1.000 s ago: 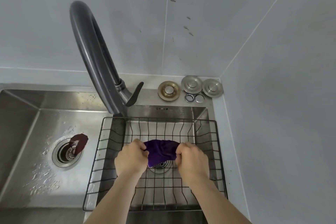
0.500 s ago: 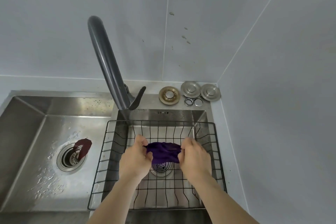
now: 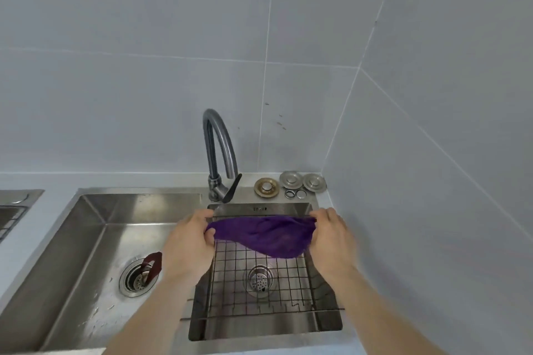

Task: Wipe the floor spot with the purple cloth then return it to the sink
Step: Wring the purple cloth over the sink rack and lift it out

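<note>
The purple cloth (image 3: 265, 235) hangs stretched between my two hands above the right basin of the steel sink (image 3: 259, 326). My left hand (image 3: 189, 242) pinches its left end and my right hand (image 3: 331, 235) pinches its right end. The cloth sags in the middle over a black wire basket (image 3: 259, 305) that sits in this basin, with a drain strainer (image 3: 259, 281) showing through the wires. No floor is in view.
A grey curved faucet (image 3: 219, 153) stands behind the basins. The left basin (image 3: 86, 239) is wet, with a dark red stopper (image 3: 153, 264) at its drain. Metal drain parts (image 3: 291, 184) lie in the back right corner. Tiled walls close off the back and right.
Both hands have risen and spread apart, lifting the cloth out of the basket and pulling it wide. The view has pulled back and up from the sink.
</note>
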### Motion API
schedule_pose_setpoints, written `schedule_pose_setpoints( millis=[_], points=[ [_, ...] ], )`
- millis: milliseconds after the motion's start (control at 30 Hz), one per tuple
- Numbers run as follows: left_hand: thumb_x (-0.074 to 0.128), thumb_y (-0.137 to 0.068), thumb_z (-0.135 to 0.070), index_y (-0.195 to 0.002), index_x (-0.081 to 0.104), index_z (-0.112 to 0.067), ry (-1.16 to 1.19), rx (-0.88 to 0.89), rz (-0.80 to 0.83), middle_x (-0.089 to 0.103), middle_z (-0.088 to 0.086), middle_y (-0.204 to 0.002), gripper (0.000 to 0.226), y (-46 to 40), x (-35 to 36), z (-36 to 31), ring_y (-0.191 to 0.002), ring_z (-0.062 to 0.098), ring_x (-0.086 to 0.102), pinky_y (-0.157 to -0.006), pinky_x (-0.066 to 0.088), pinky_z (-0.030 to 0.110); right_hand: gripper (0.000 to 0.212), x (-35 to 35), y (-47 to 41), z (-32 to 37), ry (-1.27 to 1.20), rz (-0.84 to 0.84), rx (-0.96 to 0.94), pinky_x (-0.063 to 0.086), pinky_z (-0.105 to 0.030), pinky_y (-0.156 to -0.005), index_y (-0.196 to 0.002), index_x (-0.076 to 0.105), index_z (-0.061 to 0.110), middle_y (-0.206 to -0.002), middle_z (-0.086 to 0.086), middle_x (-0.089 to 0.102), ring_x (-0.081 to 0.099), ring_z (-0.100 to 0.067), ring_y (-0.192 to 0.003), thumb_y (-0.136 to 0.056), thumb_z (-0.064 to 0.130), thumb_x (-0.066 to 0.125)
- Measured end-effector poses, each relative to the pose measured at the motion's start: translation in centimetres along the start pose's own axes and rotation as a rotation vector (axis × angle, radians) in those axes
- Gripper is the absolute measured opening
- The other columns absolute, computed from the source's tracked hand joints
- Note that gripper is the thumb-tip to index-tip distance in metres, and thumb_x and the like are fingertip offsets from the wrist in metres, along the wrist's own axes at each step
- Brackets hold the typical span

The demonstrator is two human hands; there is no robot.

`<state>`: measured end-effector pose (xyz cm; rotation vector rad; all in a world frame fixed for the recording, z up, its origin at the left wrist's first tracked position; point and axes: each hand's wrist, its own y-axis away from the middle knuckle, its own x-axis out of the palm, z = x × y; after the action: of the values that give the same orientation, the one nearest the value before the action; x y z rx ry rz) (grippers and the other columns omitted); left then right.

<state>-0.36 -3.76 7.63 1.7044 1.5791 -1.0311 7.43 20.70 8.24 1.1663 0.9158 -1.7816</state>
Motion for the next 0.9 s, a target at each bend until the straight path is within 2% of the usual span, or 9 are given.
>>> schedule_pose_setpoints(
  millis=[67,167,300,433,633,800,900],
  points=[
    [0.059,-0.094,-0.015,-0.116,0.069,-0.029,0.017,0.028,-0.064,0.068,-0.003,-0.099,0.028,2.3,-3.2,0.0,-0.089,0.021,0.063,-0.073,0.051,0.034,0.031,-2.8,2.4,1.2,0.021,-0.056,-0.015,0.051,-0.036,-0.079,-0.116,0.062,0.017,-0.112,-0.003,0.061,0.062,-0.025,-0.101,-0.089,0.003,0.060],
    [0.056,-0.093,-0.014,-0.102,0.072,-0.034,0.045,0.056,-0.133,0.066,-0.005,-0.096,0.027,6.6,-8.0,0.0,-0.092,0.022,0.065,-0.073,0.052,0.035,0.029,-6.9,6.9,3.2,0.005,-0.161,-0.033,0.049,-0.040,-0.075,-0.112,0.064,0.014,-0.109,-0.008,0.062,0.062,-0.033,-0.096,-0.088,0.001,0.056],
    [0.056,-0.094,-0.018,-0.100,0.071,-0.035,0.067,0.095,-0.215,0.066,-0.007,-0.097,0.024,12.8,-13.3,0.2,-0.097,0.023,0.063,-0.077,0.051,0.036,0.035,-11.5,13.1,5.8,-0.038,-0.255,-0.021,0.038,-0.035,-0.069,-0.115,0.066,0.017,-0.110,-0.009,0.064,0.063,-0.038,-0.091,-0.088,0.000,0.051],
    [0.057,-0.094,-0.019,-0.100,0.070,-0.031,0.077,0.131,-0.255,0.067,-0.006,-0.096,0.019,18.3,-16.9,0.2,-0.095,0.023,0.063,-0.078,0.051,0.037,0.038,-14.7,18.7,7.4,-0.078,-0.290,-0.038,0.037,-0.035,-0.069,-0.115,0.066,0.020,-0.110,-0.008,0.063,0.062,-0.039,-0.091,-0.089,0.000,0.048],
    [0.058,-0.093,-0.021,-0.098,0.068,-0.031,0.102,0.123,-0.280,0.066,-0.007,-0.091,0.015,24.7,-20.2,-0.7,-0.092,0.023,0.063,-0.075,0.050,0.037,0.037,-18.0,25.0,7.6,-0.107,-0.304,-0.052,0.040,-0.035,-0.071,-0.117,0.066,0.023,-0.114,-0.005,0.061,0.061,-0.036,-0.094,-0.094,0.003,0.044],
    [0.059,-0.093,-0.023,-0.094,0.065,-0.033,0.094,0.129,-0.282,0.065,-0.010,-0.086,0.012,28.8,-21.1,-2.1,-0.089,0.023,0.063,-0.074,0.053,0.038,0.033,-20.3,28.6,5.7,-0.127,-0.327,-0.049,0.036,-0.034,-0.070,-0.116,0.065,0.024,-0.109,-0.005,0.060,0.049,-0.030,-0.080,-0.098,0.007,0.043],
    [0.059,-0.093,-0.024,-0.093,0.064,-0.033,0.067,0.152,-0.286,0.063,-0.010,-0.085,0.010,31.2,-20.9,-3.4,-0.088,0.022,0.062,-0.073,0.053,0.038,0.033,-21.3,30.3,3.7,-0.139,-0.334,-0.054,0.039,-0.035,-0.070,-0.114,0.065,0.022,-0.106,-0.005,0.060,0.057,-0.033,-0.084,-0.097,0.007,0.042]
  ],
)
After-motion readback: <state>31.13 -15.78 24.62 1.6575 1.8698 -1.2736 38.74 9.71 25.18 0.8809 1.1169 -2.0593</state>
